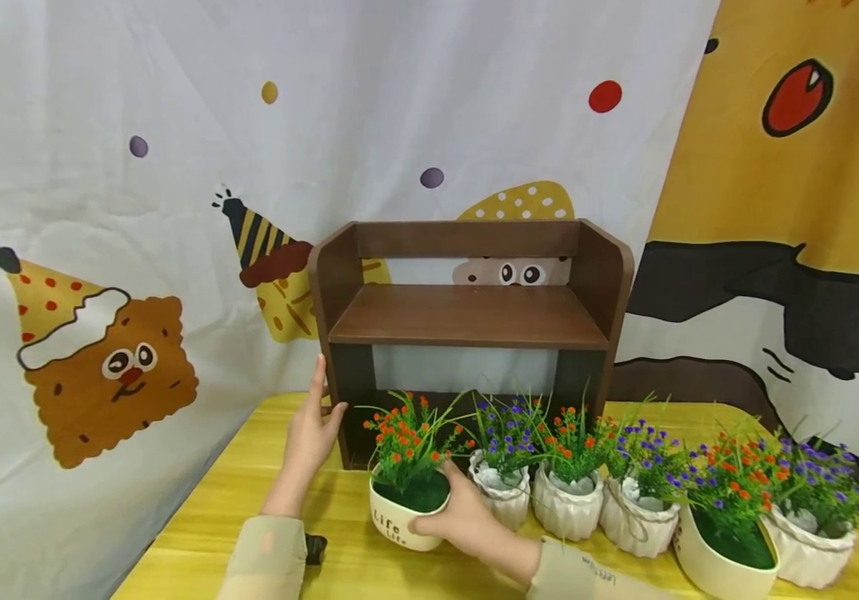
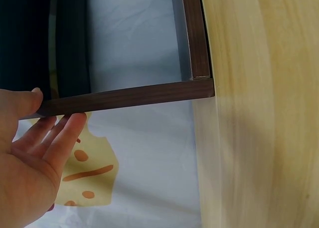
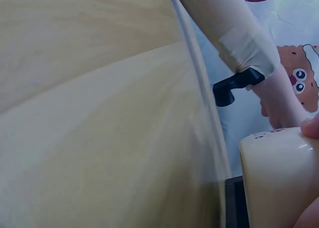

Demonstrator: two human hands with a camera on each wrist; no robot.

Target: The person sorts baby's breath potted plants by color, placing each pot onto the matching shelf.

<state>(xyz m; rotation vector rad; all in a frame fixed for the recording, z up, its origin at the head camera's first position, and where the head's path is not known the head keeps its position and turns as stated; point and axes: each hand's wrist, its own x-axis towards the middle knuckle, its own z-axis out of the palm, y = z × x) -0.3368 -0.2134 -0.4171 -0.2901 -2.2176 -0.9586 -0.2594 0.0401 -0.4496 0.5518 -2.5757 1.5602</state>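
Note:
My right hand (image 1: 466,508) grips a cream flowerpot (image 1: 399,521) lettered "Life", planted with orange artificial flowers (image 1: 407,433). The pot is in front of the lower left part of a brown two-tier shelf (image 1: 466,312). Whether its base touches the table is unclear. The right wrist view shows the pot (image 3: 279,173) at the lower right, partly cut off. With my left hand (image 1: 312,429) I hold the shelf's left side panel. In the left wrist view, thumb and fingers lie on opposite sides of that panel (image 2: 129,96).
Right of the held pot stands a row of potted flowers: white pleated pots (image 1: 567,504) and another cream pot (image 1: 729,558), with purple or orange blooms. They partly block the shelf's lower right front. A patterned curtain (image 1: 429,108) hangs behind the yellow wood-grain table (image 1: 249,475).

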